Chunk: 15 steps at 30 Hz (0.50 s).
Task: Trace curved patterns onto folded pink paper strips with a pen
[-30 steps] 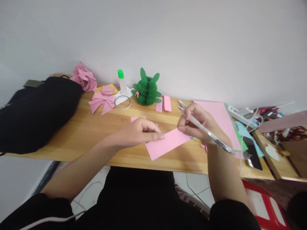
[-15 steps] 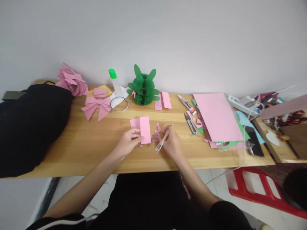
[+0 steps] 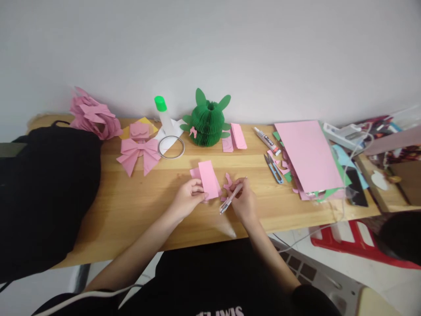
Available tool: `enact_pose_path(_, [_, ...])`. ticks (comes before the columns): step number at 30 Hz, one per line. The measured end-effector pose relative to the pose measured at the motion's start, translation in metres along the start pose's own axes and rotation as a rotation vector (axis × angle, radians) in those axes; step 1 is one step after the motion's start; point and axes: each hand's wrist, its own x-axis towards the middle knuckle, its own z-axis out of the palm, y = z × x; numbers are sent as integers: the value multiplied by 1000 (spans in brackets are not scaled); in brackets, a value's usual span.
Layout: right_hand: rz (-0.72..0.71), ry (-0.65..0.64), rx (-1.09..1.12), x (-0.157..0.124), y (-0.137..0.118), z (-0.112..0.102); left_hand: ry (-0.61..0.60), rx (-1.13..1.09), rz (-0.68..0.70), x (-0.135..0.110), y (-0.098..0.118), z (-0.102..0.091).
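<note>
My left hand (image 3: 190, 199) pinches a folded piece of pink paper (image 3: 209, 179) by its lower left edge, just above the wooden table. Another layer of pink paper shows behind its front panel. In my right hand (image 3: 246, 202) is a clear pen (image 3: 231, 199), its clip end pointing down and left, its tip toward the back. Small curved pink paper scraps (image 3: 227, 181) lie between my two hands. Behind them stands a green honeycomb paper ball (image 3: 207, 125) with leaf shapes and a small pink bow. Two folded pink papers (image 3: 238, 136) with drawn lines lie beside it.
Pink paper bows (image 3: 140, 153), a ring (image 3: 171, 156) and a green-capped bottle (image 3: 165, 115) are at the back left. A black bag (image 3: 49, 188) covers the left end. Rightward lie blue snips (image 3: 273, 169), a glue tube (image 3: 267, 141), pink sheets (image 3: 309, 156) and a phone (image 3: 357, 186).
The view has shifted and tilted slightly. The folded pink paper now leans, its top tipped left, with the rear layer showing at the right. Both hands keep their holds.
</note>
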Motion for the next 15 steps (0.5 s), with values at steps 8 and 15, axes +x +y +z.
enact_pose_path(8, [-20,100,-29,6,-10,-3,17,36,65,-14,-10,5])
enact_pose_path(15, [-15,119,-184,33,-23,-6,72,5,130,-23,-20,25])
